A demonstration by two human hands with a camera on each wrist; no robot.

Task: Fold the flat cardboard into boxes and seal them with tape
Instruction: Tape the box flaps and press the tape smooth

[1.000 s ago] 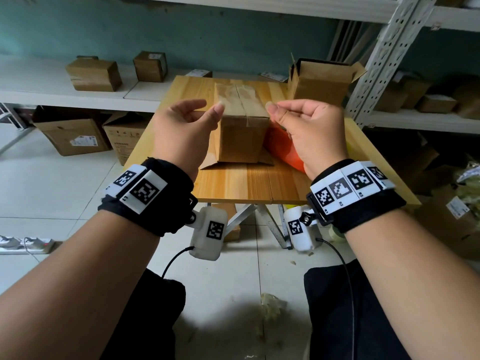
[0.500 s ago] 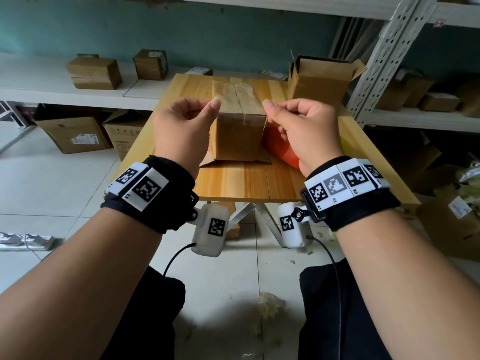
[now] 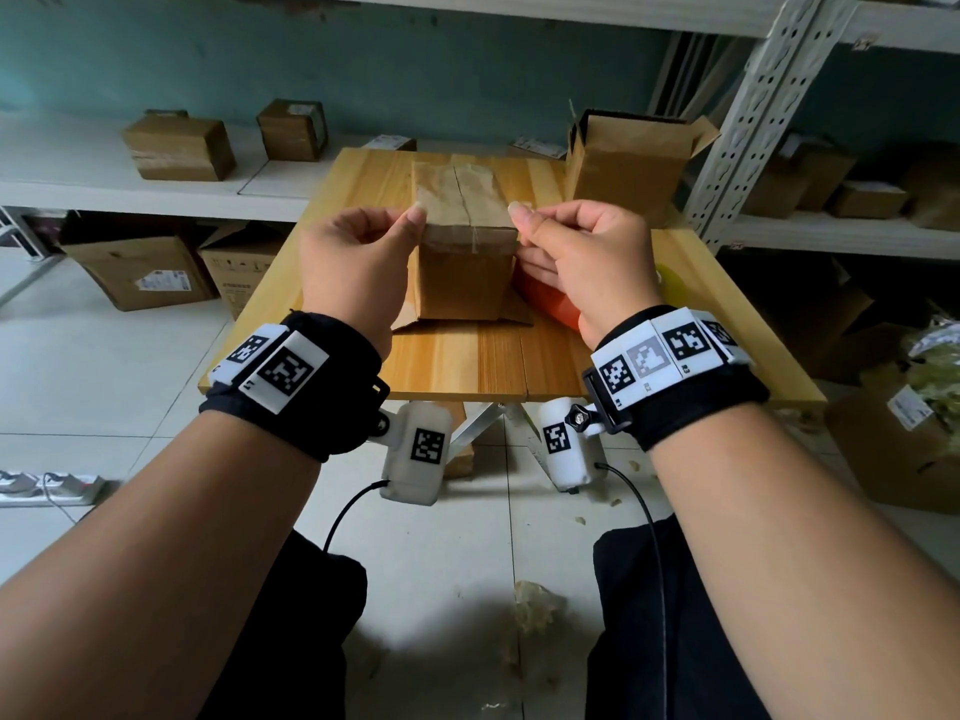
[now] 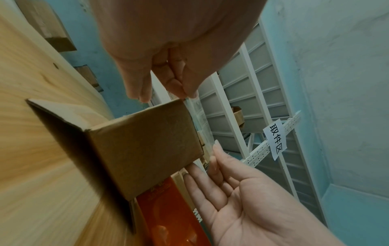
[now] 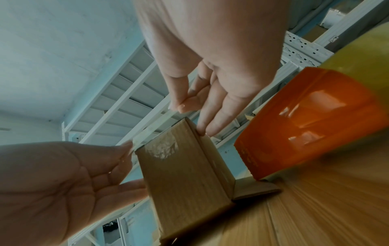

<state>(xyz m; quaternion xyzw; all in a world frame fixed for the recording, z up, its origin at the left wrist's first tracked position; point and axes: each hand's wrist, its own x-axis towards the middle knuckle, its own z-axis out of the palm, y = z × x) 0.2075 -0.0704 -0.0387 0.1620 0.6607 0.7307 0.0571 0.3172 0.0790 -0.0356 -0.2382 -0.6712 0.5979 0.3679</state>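
A brown cardboard box (image 3: 464,280) stands upright on the wooden table (image 3: 467,366), its top flaps closed and its bottom flaps splayed on the wood. My left hand (image 3: 415,216) and right hand (image 3: 517,213) each pinch one end of a clear tape strip (image 4: 196,123) stretched over the box's near top edge. In the right wrist view the tape strip (image 5: 150,131) runs from my right hand (image 5: 179,106) to the left hand's fingertips (image 5: 128,146). My right hand's lower fingers touch the box's right side.
An orange and yellow tape roll (image 3: 548,304) lies just right of the box. An open-topped box (image 3: 623,168) stands at the table's back right corner. Sealed boxes (image 3: 179,148) sit on the white shelf behind. A metal rack upright (image 3: 748,111) rises at right.
Both hands have moved forward and down with the tape, closer to the box's near top edge. The box has stayed in place.
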